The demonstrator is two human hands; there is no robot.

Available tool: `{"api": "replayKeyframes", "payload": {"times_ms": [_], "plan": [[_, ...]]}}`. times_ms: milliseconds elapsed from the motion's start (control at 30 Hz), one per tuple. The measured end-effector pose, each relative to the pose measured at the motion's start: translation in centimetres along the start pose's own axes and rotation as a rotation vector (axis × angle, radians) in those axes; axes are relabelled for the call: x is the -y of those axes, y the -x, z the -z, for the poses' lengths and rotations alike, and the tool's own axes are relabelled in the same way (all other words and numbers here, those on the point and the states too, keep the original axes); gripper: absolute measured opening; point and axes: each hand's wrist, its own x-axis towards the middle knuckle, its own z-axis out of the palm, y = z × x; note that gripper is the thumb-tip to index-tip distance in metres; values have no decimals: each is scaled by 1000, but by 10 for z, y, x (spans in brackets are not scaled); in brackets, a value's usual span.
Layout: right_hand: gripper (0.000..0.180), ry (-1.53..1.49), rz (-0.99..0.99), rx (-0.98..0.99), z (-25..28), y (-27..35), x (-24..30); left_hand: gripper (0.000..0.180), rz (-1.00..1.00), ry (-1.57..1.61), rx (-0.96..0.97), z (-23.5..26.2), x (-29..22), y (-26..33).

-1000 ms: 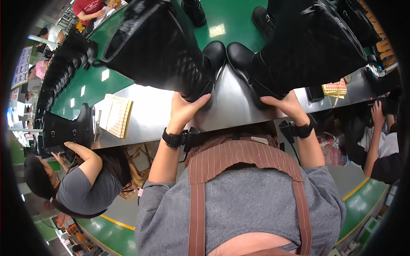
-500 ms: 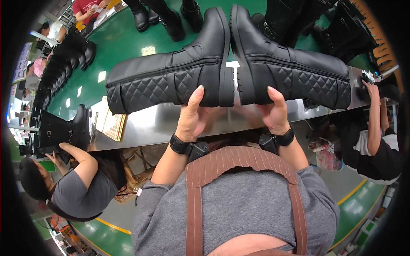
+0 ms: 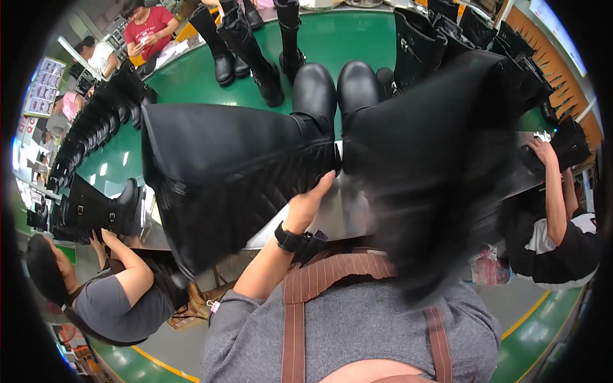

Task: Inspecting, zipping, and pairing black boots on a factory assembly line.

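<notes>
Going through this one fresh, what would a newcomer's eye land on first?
The large black left boot, with the left hand near its heel, and the blurred black right boot dominate the middle. Beyond them spreads a bright green tabletop, with a row of black boots along its left side.

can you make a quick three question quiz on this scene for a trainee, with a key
1. Multiple choice: where does the person's left hand touch the left boot?
A) on the toe
B) at the top opening
C) near the heel
2. True or false: the person's right hand is in plain view.
3. Fill in the gap: the person wears a striped apron coloured ____.

Key:
1. C
2. False: it does not show; the blurred right boot appears to hide it.
3. brown
</notes>
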Motion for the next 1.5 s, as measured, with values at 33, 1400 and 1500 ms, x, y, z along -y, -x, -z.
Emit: {"api": "replayKeyframes", "payload": {"times_ms": [33, 1400, 1500], "plan": [[73, -57, 44, 12, 1, -5, 1, 50, 58, -21, 58, 0, 2, 2], [51, -1351, -590, -19, -16, -4, -4, 56, 0, 999, 26, 59, 1, 5], [50, -1342, -587, -23, -20, -8, -1, 57, 3, 983, 2, 63, 2, 7]]}}
